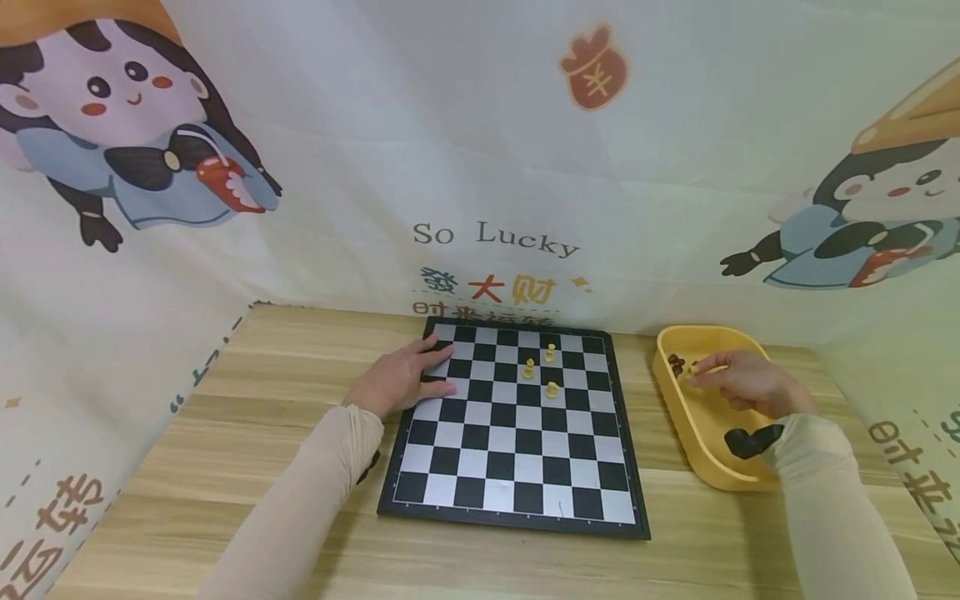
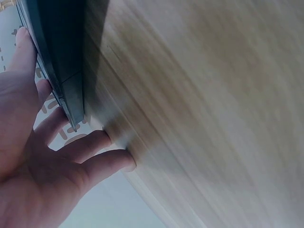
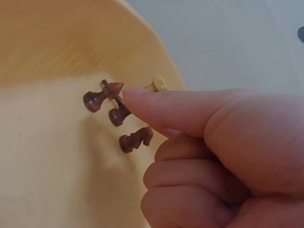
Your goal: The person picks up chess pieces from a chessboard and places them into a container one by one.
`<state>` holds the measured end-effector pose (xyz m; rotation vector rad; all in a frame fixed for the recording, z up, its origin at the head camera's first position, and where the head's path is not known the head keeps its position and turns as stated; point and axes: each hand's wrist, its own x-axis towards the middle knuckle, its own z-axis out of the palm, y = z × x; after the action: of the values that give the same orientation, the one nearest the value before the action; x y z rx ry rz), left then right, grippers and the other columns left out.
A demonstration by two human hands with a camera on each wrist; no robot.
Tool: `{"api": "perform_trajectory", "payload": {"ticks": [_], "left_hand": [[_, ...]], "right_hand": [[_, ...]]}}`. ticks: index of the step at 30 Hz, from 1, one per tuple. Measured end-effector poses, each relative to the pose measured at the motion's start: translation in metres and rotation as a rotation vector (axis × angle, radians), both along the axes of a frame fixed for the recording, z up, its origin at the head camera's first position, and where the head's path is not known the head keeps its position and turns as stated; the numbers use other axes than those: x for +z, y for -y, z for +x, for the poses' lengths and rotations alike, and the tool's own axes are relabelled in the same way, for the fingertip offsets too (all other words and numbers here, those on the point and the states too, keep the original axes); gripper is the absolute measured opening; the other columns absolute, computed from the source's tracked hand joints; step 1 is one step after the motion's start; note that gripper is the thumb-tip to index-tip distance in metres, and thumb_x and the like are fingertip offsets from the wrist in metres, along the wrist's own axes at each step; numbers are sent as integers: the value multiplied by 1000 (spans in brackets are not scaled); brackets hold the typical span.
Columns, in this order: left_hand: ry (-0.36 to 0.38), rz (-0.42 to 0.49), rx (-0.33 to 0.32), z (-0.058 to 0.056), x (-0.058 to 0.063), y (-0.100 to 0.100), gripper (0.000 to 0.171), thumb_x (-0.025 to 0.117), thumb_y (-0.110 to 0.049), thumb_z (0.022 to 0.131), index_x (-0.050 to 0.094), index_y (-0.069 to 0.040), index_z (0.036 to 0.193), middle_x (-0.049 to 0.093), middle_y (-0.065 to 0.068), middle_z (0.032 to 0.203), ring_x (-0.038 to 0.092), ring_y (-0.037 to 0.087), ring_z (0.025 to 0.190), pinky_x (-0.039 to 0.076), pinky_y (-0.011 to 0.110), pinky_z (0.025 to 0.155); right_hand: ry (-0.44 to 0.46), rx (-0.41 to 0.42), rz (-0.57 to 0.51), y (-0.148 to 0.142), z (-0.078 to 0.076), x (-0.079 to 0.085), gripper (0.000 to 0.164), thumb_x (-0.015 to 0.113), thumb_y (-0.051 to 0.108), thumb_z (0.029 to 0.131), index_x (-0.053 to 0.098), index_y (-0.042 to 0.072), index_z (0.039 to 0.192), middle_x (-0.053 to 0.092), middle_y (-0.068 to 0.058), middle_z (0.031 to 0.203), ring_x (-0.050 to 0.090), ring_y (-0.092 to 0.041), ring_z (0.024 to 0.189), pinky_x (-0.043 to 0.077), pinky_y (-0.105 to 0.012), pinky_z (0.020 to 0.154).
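Note:
The chessboard lies on the table, with three cream chess pieces standing on its far half, one of them a cream knight. My left hand rests at the board's left edge, thumb and a finger on the squares; in the left wrist view other fingers extend beside the dark board edge. My right hand reaches into the yellow tray. Its thumb and index finger pinch a cream chess piece, partly hidden behind the thumb. Close by lie dark brown pieces, including a bishop and a knight.
A printed cloth hangs behind the wooden table and along its sides. The tray stands to the right of the board, with a strip of tabletop between them. A black strap piece sits at the right wrist, over the tray.

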<state>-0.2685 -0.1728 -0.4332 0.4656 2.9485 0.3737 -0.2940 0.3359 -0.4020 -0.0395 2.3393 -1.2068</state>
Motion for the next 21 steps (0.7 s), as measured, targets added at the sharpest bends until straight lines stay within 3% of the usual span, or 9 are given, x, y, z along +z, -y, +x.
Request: {"api": "perform_trajectory", "payload": {"ticks": [9, 21], "left_hand": [[0, 6, 2, 1, 0, -1, 74, 63, -56, 96, 40, -22, 158, 29, 13, 169, 35, 41, 152, 36, 55, 122], [6, 4, 9, 0, -1, -1, 75, 63, -56, 95, 39, -23, 158, 28, 12, 169, 35, 41, 152, 36, 55, 122]], "right_hand": [[29, -17, 46, -3, 0, -10, 24, 70, 21, 97, 62, 4, 112, 39, 14, 52, 32, -3, 44, 30, -19, 44], [44, -28, 32, -2, 1, -9, 22, 70, 20, 96, 63, 6, 111, 42, 15, 55, 34, -2, 45, 32, -18, 45]]}}
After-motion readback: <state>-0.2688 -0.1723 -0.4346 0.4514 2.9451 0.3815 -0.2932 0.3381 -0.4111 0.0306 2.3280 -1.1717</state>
